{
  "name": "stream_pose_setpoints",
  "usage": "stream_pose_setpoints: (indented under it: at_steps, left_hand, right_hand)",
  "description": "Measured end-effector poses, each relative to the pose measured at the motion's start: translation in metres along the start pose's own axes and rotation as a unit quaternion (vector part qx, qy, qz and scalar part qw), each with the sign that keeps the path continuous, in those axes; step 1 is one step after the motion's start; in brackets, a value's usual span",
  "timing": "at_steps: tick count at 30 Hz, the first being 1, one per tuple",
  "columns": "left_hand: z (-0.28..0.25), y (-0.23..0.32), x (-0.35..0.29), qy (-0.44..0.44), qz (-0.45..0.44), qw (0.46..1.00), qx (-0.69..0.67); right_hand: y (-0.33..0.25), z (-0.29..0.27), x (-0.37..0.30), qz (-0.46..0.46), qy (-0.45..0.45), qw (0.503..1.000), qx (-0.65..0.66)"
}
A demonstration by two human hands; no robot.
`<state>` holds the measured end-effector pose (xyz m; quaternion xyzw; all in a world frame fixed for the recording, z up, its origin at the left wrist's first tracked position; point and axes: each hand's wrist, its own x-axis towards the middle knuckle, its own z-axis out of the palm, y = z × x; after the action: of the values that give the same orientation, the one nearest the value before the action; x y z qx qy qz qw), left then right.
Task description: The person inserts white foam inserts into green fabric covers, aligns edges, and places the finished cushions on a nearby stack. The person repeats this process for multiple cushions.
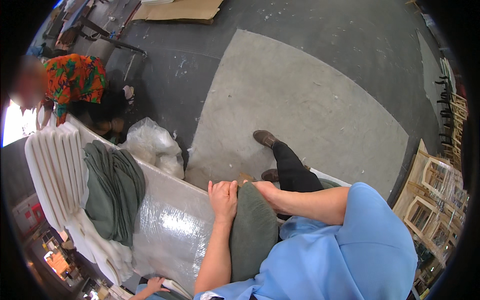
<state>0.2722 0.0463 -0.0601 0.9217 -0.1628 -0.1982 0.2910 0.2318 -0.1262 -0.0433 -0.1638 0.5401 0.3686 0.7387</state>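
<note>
A plump cushion in dark green fabric [253, 232] stands on edge against my body, its narrow end pointing away from me. My left hand [223, 201] is closed on its left side near the far end, with the fingers bent over the edge. At the far right corner my right hand [266, 193] grips the same cushion, its fingertips partly hidden behind the fabric. To the left, a heap of loose green covers [114, 192] lies on the plastic-wrapped table [172, 220]. Beside the covers stands a row of white foam pads [56, 167].
Clear plastic bags [152, 145] bulge beyond the table. A person in a bright patterned shirt [77, 79] bends at the table's far left end. Another person's hand [157, 284] rests on a pad at the bottom. Wooden chair frames [430, 200] stand at right, cardboard [180, 11] on the floor behind.
</note>
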Motion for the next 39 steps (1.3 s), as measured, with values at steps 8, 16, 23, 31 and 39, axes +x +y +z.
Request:
stream_pose_setpoints:
  at_steps: [8, 16, 23, 31, 39]
  left_hand:
    - [0.013, 0.012, 0.004, 0.013, -0.007, 0.988, 0.152]
    - [0.015, 0.005, 0.004, 0.025, -0.027, 0.988, 0.148]
    - [0.008, 0.004, 0.000, 0.050, -0.038, 0.991, 0.118]
    - [0.013, 0.003, -0.001, 0.061, -0.055, 0.993, 0.085]
    - [0.019, 0.000, 0.001, 0.048, -0.074, 0.993, 0.074]
  right_hand:
    - [-0.007, -0.039, 0.057, 0.048, -0.128, 0.991, -0.003]
    - [-0.018, -0.029, 0.051, 0.073, -0.060, 0.990, -0.101]
    - [-0.105, 0.005, -0.067, 0.081, 0.008, 0.887, -0.455]
    - [-0.058, 0.048, -0.070, 0.145, 0.103, 0.737, -0.652]
    - [-0.064, 0.069, -0.018, 0.135, 0.123, 0.736, -0.652]
